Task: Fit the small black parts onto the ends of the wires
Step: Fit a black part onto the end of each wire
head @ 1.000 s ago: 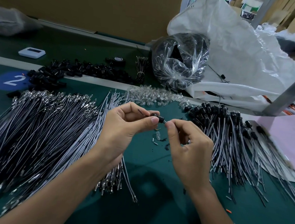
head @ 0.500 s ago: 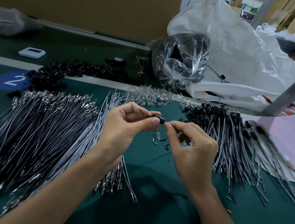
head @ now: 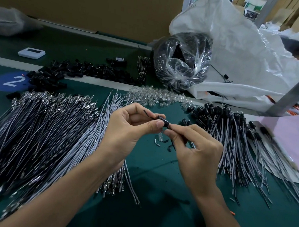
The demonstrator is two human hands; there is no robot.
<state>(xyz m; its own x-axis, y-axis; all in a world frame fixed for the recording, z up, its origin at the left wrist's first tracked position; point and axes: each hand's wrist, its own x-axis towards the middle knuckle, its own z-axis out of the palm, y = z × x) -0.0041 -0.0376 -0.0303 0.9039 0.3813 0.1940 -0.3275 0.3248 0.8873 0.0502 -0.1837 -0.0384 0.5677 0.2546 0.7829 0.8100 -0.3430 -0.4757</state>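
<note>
My left hand [head: 125, 129] pinches a small black part [head: 163, 122] between thumb and forefinger above the green table [head: 154, 213]. A thin black wire end [head: 147, 113] sticks out of the part toward the upper left. My right hand [head: 194, 150] pinches the part's right end with thumb and forefinger, its other fingers curled. A large fan of grey wires with bare metal terminals [head: 40, 127] lies to the left. Wires with black parts fitted [head: 233, 135] are heaped to the right. Loose black parts [head: 61, 73] lie at the back left.
A pile of clear small pieces [head: 157, 97] lies behind my hands. A clear bag of black parts [head: 182, 62] and a white sack [head: 249, 55] stand at the back right. A pink sheet [head: 294, 140], a grey metal post [head: 295, 90] and a white device [head: 31, 53] are nearby.
My hands stayed close together over the table. The right fingers shifted slightly on the black part's end; the left grip is unchanged.
</note>
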